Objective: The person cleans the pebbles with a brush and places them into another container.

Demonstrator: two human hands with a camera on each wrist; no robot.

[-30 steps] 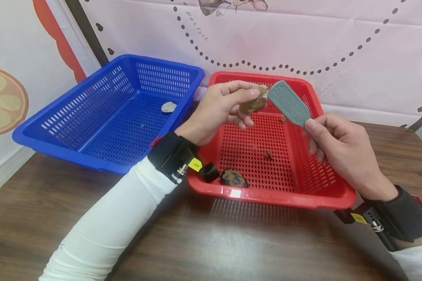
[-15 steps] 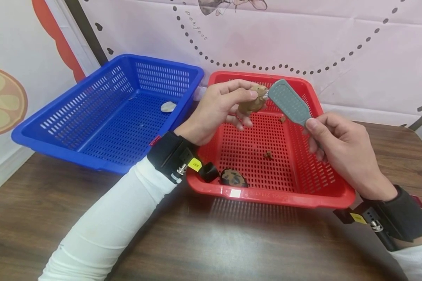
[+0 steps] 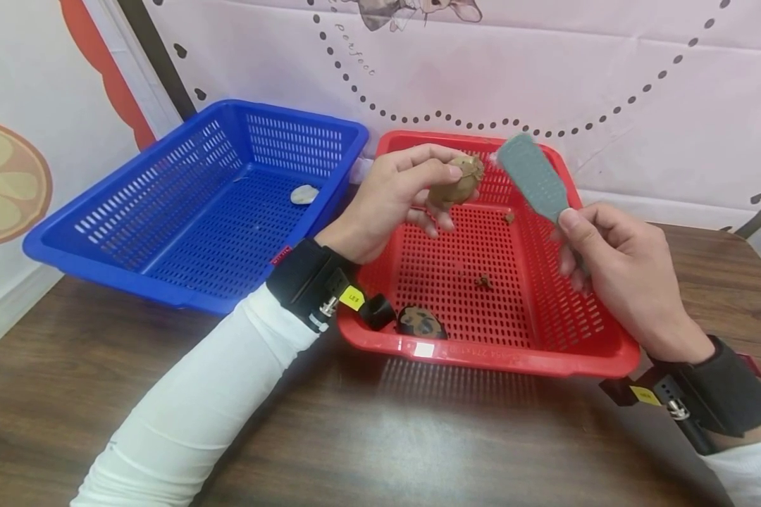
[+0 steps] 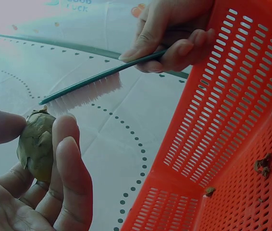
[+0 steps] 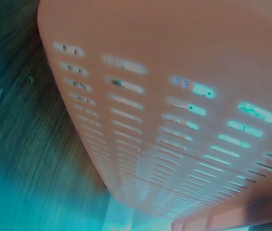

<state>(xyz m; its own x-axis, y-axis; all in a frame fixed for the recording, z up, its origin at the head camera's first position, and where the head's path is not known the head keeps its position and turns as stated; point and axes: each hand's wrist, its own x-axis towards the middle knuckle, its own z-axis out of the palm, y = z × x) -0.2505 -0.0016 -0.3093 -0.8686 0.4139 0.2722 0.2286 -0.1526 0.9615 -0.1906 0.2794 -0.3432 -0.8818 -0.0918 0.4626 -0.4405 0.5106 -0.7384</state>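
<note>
My left hand (image 3: 396, 193) holds a mud-caked, egg-shaped stone (image 3: 453, 189) between thumb and fingers, above the red basket. In the left wrist view the stone (image 4: 37, 144) has crumbly brown mud at its top. My right hand (image 3: 628, 274) grips the handle of a grey-green brush (image 3: 534, 174) with pale bristles. In the head view the brush head is a little to the right of the stone, apart from it. The left wrist view has the brush tip (image 4: 44, 101) just above the stone's top. The right wrist view shows neither hand.
The red basket (image 3: 488, 360) holds a dark stone (image 3: 421, 322) with brown mud patches at its near left and small mud crumbs (image 3: 484, 282). To its left stands a blue basket (image 3: 133, 278) with a whitish stone (image 3: 304, 194). Both rest on a wooden table (image 3: 418, 451) before a printed cloth backdrop.
The brush, earlier with its bristles against the stone's muddy end, has lifted up and right away from it in my right hand. My left hand and the stone have hardly moved.
</note>
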